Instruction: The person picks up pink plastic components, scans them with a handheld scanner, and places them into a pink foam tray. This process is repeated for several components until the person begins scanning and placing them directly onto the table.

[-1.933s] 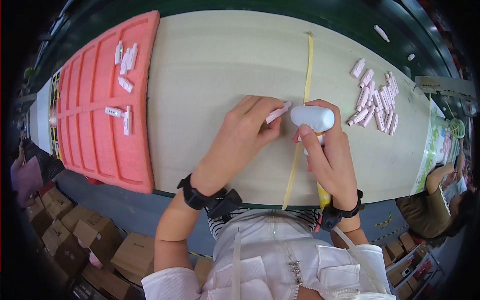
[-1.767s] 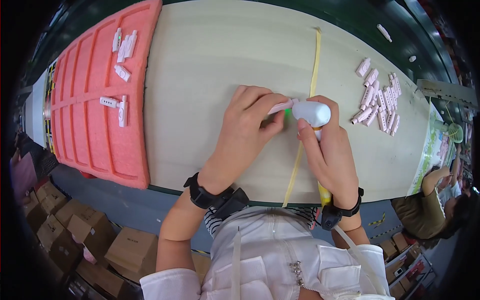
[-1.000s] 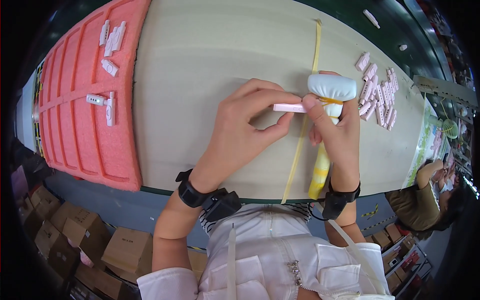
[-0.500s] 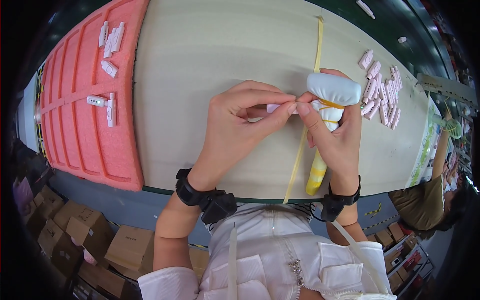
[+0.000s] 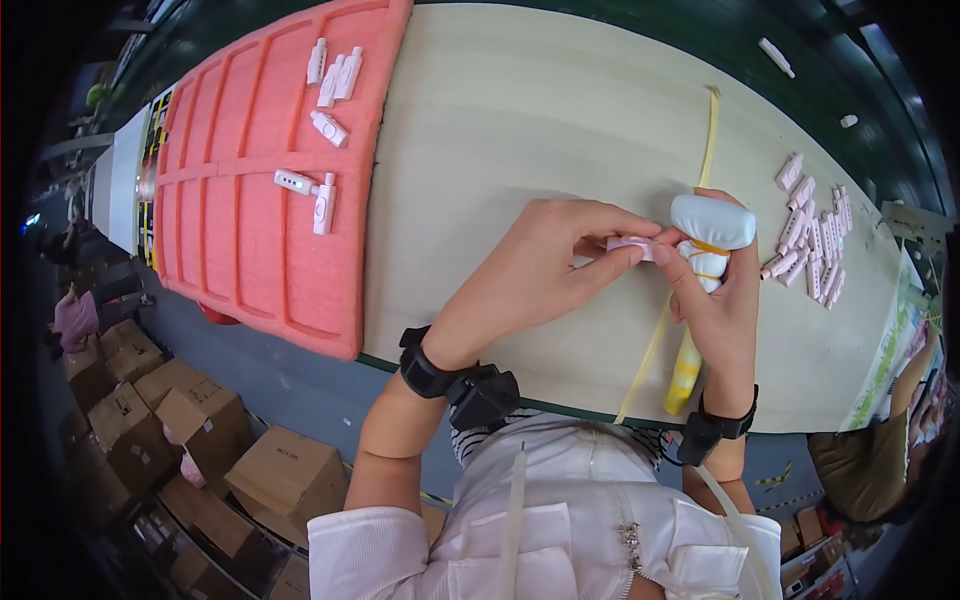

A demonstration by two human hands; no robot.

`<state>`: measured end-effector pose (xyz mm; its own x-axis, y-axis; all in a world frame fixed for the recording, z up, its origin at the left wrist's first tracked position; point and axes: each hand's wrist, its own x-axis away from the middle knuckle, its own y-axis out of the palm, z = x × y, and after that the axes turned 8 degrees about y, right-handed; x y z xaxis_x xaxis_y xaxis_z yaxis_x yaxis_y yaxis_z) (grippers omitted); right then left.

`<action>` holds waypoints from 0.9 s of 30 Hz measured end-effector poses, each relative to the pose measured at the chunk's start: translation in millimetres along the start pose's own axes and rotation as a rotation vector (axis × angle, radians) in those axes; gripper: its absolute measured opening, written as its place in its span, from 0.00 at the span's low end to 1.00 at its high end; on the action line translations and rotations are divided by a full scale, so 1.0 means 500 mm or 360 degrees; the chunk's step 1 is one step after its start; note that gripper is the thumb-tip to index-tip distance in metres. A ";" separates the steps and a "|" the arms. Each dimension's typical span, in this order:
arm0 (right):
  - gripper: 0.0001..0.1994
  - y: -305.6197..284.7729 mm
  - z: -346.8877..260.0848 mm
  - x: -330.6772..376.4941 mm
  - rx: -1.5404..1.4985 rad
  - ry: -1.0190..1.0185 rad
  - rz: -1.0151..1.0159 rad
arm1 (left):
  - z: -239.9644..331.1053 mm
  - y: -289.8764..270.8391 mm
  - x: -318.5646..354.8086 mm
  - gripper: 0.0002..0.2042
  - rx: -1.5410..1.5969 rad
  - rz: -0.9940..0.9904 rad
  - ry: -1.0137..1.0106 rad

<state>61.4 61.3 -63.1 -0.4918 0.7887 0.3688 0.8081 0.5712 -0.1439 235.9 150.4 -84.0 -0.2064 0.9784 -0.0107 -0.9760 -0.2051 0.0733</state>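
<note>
My left hand (image 5: pixel 550 262) pinches one end of a small pale pink plastic piece (image 5: pixel 628 243) between thumb and fingers. The thumb and a finger of my right hand (image 5: pixel 728 305) meet the piece's other end. That same hand also carries a hammer-like tool (image 5: pixel 712 222) against its palm. The tool's head is wrapped in pale blue-white cloth tied with yellow bands, and its yellow handle (image 5: pixel 685 375) points toward my body. Fingers cover part of the pink piece, so its full shape is hidden.
Several pink devices (image 5: pixel 815 235) lie piled on the table's right side. A red-pink foam tray (image 5: pixel 230 240) at left bears several more. A yellow strip (image 5: pixel 709 140) crosses the table (image 5: pixel 520 120). Cardboard boxes (image 5: pixel 285 470) stand on the floor at lower left; another person (image 5: pixel 865 465) is at right.
The view has swung left, so the table and tray appear farther right. More of the pink piece shows between my fingertips. Both hands keep their holds.
</note>
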 end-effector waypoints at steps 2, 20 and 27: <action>0.27 -0.009 -0.005 0.003 0.0007 0.0021 0.0028 | 0.022 -0.004 0.000 0.12 -0.0336 -0.0053 0.0264; 0.24 -0.011 -0.025 0.037 -0.0472 -0.0118 -0.0127 | 0.040 0.060 0.012 0.14 -0.0820 0.0335 0.0879; 0.22 -0.004 -0.033 0.029 -0.0385 0.0068 0.0004 | 0.033 -0.139 -0.069 0.11 -0.1445 0.0673 0.0758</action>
<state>57.9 67.6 -42.1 -0.4794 0.7769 0.4083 0.8661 0.4939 0.0771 311.9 131.1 -72.0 -0.3503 0.7550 -0.5543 -0.4684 -0.6537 -0.5943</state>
